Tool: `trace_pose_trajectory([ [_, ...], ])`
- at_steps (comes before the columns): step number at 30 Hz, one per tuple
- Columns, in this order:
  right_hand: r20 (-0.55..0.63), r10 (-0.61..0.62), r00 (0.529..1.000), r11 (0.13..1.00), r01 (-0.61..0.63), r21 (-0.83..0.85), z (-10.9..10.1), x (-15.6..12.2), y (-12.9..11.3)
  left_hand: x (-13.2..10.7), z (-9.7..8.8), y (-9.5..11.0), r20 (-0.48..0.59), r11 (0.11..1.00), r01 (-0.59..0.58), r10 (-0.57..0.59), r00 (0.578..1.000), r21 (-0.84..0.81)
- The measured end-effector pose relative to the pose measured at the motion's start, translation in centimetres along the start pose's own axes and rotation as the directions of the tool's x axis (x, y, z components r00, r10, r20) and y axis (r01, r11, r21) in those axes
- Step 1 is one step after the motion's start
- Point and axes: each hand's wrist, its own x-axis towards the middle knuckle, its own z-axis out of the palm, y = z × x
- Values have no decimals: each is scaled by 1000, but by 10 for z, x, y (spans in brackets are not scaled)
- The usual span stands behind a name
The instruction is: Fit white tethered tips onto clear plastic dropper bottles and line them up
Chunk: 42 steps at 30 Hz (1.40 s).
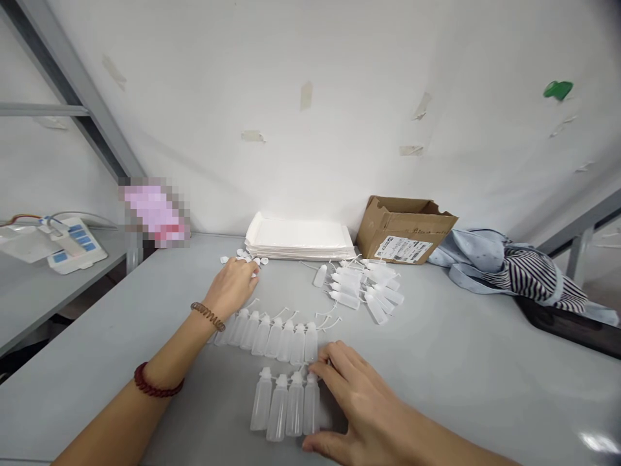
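Observation:
My left hand (231, 286) is at the far side of the table, its fingers curled down among small white caps (264, 261). Whatever its fingertips pinch is hidden. In front of me a short row of translucent plastic dropper bottles (277, 408) lies side by side, nozzles pointing away. My right hand (361, 404) is closed around the row's rightmost dropper bottle (311, 406), index finger by its top and thumb by its base. Just beyond, a longer row of similar bottles (275, 338) with thin strap tails lies partly behind my left wrist.
A loose pile of bottles (349, 285) lies right of centre. Behind it are a stack of white padded envelopes (301, 239) and an open cardboard box (402, 233). Striped and light-blue cloth (524, 268) lies at right over a dark object (572, 327). A white device (77, 246) sits at left.

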Motion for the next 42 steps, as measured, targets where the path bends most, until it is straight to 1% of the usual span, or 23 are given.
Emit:
trace_pose_trajectory([
  [2,-53,-39,998,999,38,-8,1,0,1,0,-2,1,-4,999,24,-24,1000,-36],
  [4,-137,-99,986,995,97,-18,1,-1,2,0,-5,3,-9,995,61,-62,998,-84],
  [6,-221,-170,960,985,170,-19,-1,-1,3,0,-10,4,-11,983,111,-114,993,-146],
  [9,-313,-250,916,965,264,3,-8,-1,4,-3,-21,8,8,944,180,-185,983,-277],
  [11,-359,-295,885,947,320,11,-14,0,6,-7,-29,14,41,908,193,-191,981,-372],
  [13,-401,-330,855,930,368,18,-19,1,7,-13,-37,24,97,851,190,-163,982,-490],
  [14,-416,-332,846,926,377,27,-21,1,8,-17,-41,30,134,805,191,-140,981,-561],
  [16,-444,-309,841,929,368,51,-25,1,9,-25,-47,43,240,577,232,-63,969,-783],
  [17,-454,-293,842,932,356,59,-26,1,10,-29,-49,50,279,455,254,-12,960,-854],
  [18,-461,-282,841,936,347,61,-27,1,10,-33,-49,57,308,341,278,34,951,-898],
  [20,-468,-272,841,941,335,54,-29,-1,11,-40,-49,70,357,166,337,109,928,-927],
  [22,-461,-267,846,945,323,45,-31,-1,12,-45,-47,80,396,47,394,167,903,-918],
  [24,-454,-263,851,949,312,36,-32,-1,12,-48,-44,89,420,-15,433,213,882,-901],
  [28,-440,-262,859,952,303,26,-33,-1,11,-54,-41,100,443,-80,472,238,865,-878],
  [31,-417,-251,874,959,284,17,-34,-1,10,-56,-40,104,445,-129,484,247,861,-866],
  [33,-405,-257,877,959,283,6,-34,-1,10,-57,-40,105,450,-145,491,243,859,-859],
  [42,-337,-347,876,937,338,-85,-35,-1,13,-57,-38,106,500,-74,530,242,831,-845],
])
